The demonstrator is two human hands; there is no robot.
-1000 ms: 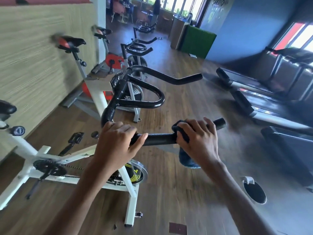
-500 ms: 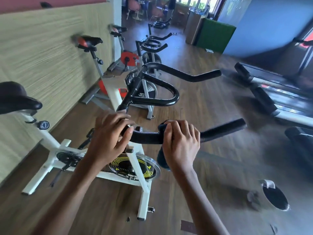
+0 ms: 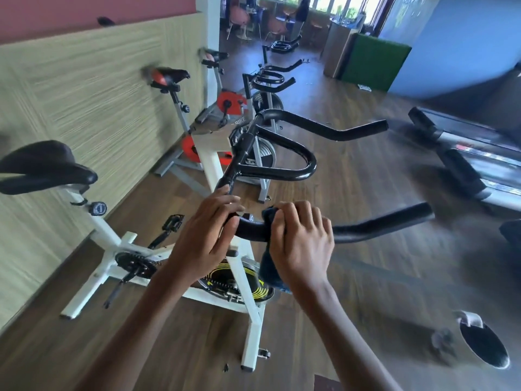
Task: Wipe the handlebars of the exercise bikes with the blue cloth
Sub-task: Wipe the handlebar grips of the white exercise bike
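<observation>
A white exercise bike [image 3: 112, 235] stands in front of me with black handlebars [image 3: 375, 224]. My right hand [image 3: 301, 244] is wrapped around the near bar with the blue cloth [image 3: 269, 266] under its fingers; the cloth's end hangs below the bar. My left hand [image 3: 203, 235] grips the same bar at its bend, just left of the right hand. The far bar and the inner loop [image 3: 296, 165] are bare.
More exercise bikes [image 3: 225, 105] line the wood-panelled wall on the left, one behind another. Treadmills [image 3: 465, 153] stand on the right. A round dark bin [image 3: 485, 345] sits on the wooden floor at lower right. A green panel [image 3: 372, 63] is farther back.
My right hand with the cloth has slid left along the near bar, from near its tip to close beside my left hand. The view has shifted, showing more of the saddle.
</observation>
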